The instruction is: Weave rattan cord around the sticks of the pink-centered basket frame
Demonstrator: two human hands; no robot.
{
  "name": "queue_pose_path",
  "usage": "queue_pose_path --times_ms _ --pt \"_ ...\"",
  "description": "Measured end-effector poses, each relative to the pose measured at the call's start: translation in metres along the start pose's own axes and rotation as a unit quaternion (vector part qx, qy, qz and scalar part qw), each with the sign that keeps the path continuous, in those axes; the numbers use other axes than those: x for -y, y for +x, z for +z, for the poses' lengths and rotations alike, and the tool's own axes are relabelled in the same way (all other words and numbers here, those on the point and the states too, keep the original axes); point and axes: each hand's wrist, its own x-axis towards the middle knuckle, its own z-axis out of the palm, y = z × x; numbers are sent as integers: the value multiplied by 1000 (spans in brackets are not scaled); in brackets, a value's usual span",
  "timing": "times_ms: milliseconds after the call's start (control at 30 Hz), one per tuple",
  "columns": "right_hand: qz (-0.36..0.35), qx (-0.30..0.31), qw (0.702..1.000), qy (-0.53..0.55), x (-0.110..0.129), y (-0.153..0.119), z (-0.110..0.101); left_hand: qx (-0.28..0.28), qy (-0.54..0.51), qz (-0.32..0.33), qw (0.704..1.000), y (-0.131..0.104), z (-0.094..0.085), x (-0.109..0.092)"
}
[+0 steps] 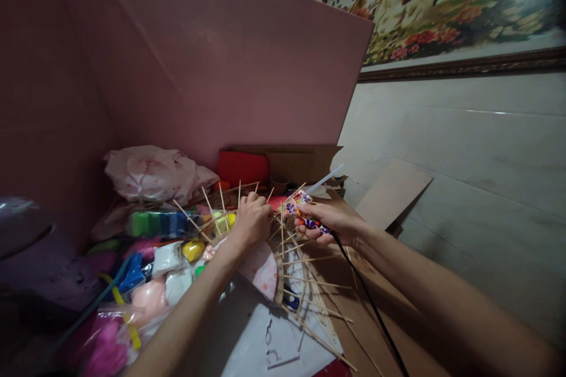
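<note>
My right hand (329, 221) is wrapped round a flower-patterned glue gun (292, 205). A pale glue stick (326, 179) sticks out of its back end, and a black cord (371, 300) runs down from its handle. My left hand (253, 221) is closed at the far rim of a round, half-woven basket (279, 283); its fingertips are partly hidden. Thin wooden sticks (325, 260) spread outward from the basket all round, and pale pink dotted fabric (260, 271) covers its middle. The gun's nose is close to the basket's far right rim, but its tip is hard to make out.
Bags of coloured clay (150, 297) crowd the left side. A fabric bundle (154, 174) and a red object (243, 166) sit behind, against a pink panel (230, 65). White paper with black marks (247, 344) lies under the basket. A cardboard sheet (393, 194) leans against the tiled wall.
</note>
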Motion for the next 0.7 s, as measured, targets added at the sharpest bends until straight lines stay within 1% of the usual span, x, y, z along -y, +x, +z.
queue_pose_path --times_ms 367,600,700 --pt "9 -17 1000 9 2 -4 4 2 -1 -2 1000 0 2 0" --pt "-3 -26 1000 12 3 -7 9 -6 -4 3 1000 0 2 1" --pt "-22 -18 999 17 5 -12 11 -6 -6 3 1000 -1 2 1"
